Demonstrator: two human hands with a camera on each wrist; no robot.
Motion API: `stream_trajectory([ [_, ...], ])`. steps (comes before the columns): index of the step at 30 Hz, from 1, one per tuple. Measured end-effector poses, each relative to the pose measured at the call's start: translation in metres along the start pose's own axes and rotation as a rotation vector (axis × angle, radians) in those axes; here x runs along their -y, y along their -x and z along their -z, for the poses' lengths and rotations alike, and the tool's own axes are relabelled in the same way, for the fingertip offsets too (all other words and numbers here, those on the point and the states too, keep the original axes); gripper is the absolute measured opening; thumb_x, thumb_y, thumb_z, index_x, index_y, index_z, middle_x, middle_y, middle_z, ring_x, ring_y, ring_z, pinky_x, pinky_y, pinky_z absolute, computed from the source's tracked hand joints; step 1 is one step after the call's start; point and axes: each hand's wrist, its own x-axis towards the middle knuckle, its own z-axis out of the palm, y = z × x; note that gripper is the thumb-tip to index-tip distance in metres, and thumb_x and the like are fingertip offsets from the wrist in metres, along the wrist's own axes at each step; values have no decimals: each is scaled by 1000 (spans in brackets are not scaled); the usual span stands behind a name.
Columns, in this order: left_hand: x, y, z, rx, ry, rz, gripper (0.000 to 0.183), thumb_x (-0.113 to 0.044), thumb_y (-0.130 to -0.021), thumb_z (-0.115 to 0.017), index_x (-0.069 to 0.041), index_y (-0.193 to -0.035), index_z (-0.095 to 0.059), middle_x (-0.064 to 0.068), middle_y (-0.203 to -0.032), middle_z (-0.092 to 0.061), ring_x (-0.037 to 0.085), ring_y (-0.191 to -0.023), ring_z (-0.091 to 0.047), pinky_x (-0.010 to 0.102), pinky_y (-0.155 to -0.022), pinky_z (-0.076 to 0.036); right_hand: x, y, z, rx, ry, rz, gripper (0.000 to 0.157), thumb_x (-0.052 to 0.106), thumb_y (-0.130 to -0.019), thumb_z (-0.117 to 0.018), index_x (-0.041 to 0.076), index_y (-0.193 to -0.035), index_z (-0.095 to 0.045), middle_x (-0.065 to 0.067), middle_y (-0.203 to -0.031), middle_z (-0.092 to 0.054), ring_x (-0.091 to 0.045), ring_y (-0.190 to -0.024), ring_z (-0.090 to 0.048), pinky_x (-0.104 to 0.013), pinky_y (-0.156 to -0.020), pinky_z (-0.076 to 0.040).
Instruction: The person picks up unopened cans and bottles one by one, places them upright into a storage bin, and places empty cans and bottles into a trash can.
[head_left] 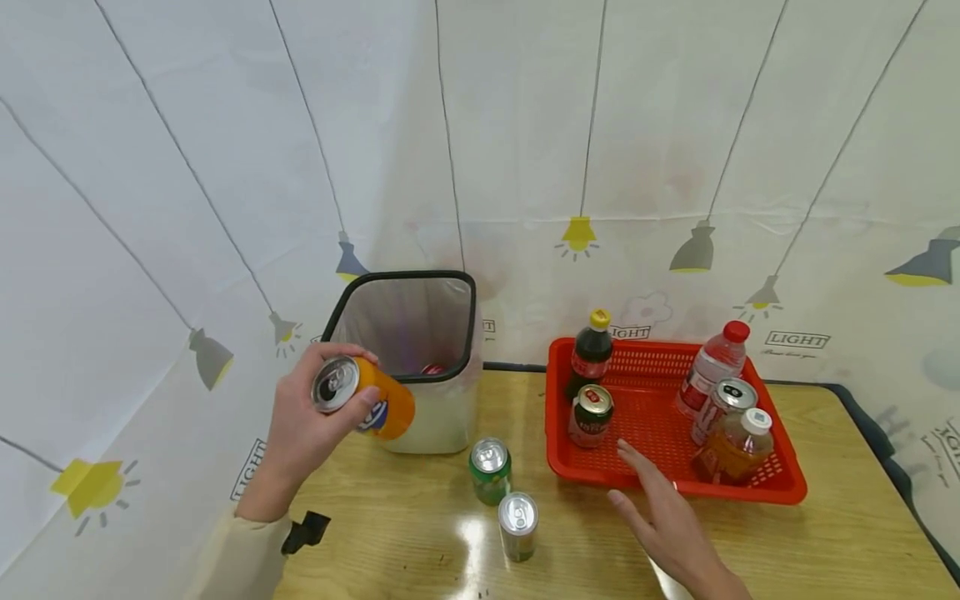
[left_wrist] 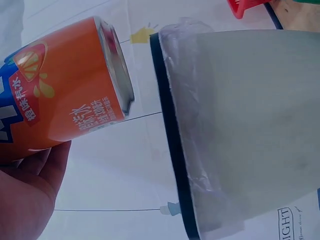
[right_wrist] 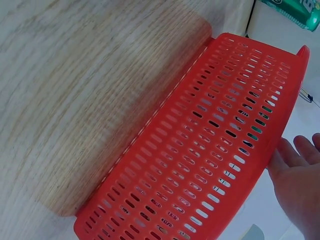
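Note:
My left hand point(head_left: 300, 429) grips an orange soda can point(head_left: 396, 408) tilted on its side, its opened silver top facing back toward me. It is held just in front of and left of the lined trash bin point(head_left: 442, 417); in the left wrist view the can stands apart from the bin's black rim point(left_wrist: 172, 135). My right hand point(head_left: 667, 529), fingers extended and holding nothing, is at the front edge of the red plastic basket point(head_left: 600, 477). Whether it touches the rim I cannot tell. A green can point(head_left: 491, 483) and a silver-topped can point(head_left: 518, 533) stand upright between the hands.
In the basket are a dark bottle with a yellow cap point(head_left: 592, 354), a green-and-pink can point(head_left: 590, 421), a red-capped bottle point(head_left: 716, 362), a silver-topped can point(head_left: 723, 408) and a white-capped amber bottle point(head_left: 735, 450). Something red lies inside the bin. A printed cloth backdrop hangs behind.

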Motion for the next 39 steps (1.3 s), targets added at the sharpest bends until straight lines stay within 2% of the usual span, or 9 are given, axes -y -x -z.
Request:
stream_trajectory([
  [5, -2, -16, -2, -24, -8, -2, 40, 6, -84, -72, -1, -123, -63, 10, -112, -72, 13, -95, -68, 19, -77, -57, 0, 0, 0, 2, -4, -8, 58, 31, -104, -65, 9, -154, -46, -11, -160, -45, -40, -140, -48, -66, -104, -43],
  [10, 0, -29, -3, -59, -9, 56, 35, 1, -88, -72, -3, -122, -63, 4, -113, -72, 14, -92, -67, 19, -74, -55, -1, 1, -1, 3, -6, -15, 58, 32, -104, -64, 9, -154, -46, -12, -160, -45, -40, -140, -48, -67, -104, -43],
  [14, 3, -42, -5, -77, -50, 115, 33, -6, -92, -74, -4, -123, -62, -1, -114, -72, 15, -91, -66, 20, -73, -55, -1, 1, -1, 6, -8, -22, 57, 32, -104, -64, 9, -153, -46, -12, -160, -45, -41, -140, -48, -67, -104, -43],
  [19, 13, -59, -10, -113, -124, 150, 34, -15, -93, -75, -4, -122, -61, 2, -114, -71, 15, -90, -65, 20, -71, -54, -1, 1, 0, 11, -8, -31, 58, 34, -105, -63, 9, -154, -46, -12, -160, -45, -41, -140, -48, -67, -104, -43],
  [24, 29, -69, -17, -151, -208, 188, 39, -23, -92, -77, -3, -121, -60, 9, -109, -70, 17, -86, -64, 18, -68, -52, -1, 1, 0, 17, -9, -42, 58, 37, -105, -61, 9, -154, -46, -12, -160, -44, -40, -140, -47, -67, -104, -43],
  [29, 48, -70, -21, -161, -274, 279, 47, -33, -91, -79, -4, -123, -59, 13, -107, -71, 24, -87, -66, 28, -71, -54, -1, 1, 0, 13, -14, -44, 57, 35, -105, -62, 8, -152, -47, -13, -160, -45, -41, -140, -47, -67, -105, -42],
  [34, 67, -66, -20, -128, -387, 377, 53, -37, -90, -80, -4, -126, -58, 16, -112, -70, 31, -94, -67, 45, -78, -56, -2, 0, 0, 33, -15, -55, 59, 39, -105, -60, 8, -154, -45, -12, -161, -43, -40, -141, -47, -67, -105, -42],
  [39, 80, -65, -19, 0, -513, 422, 60, -40, -89, -80, -3, -130, -57, 18, -114, -68, 36, -96, -66, 51, -80, -56, -2, 0, -1, 31, -11, -48, 59, 38, -105, -61, 8, -154, -45, -13, -161, -44, -41, -141, -47, -67, -105, -42],
])
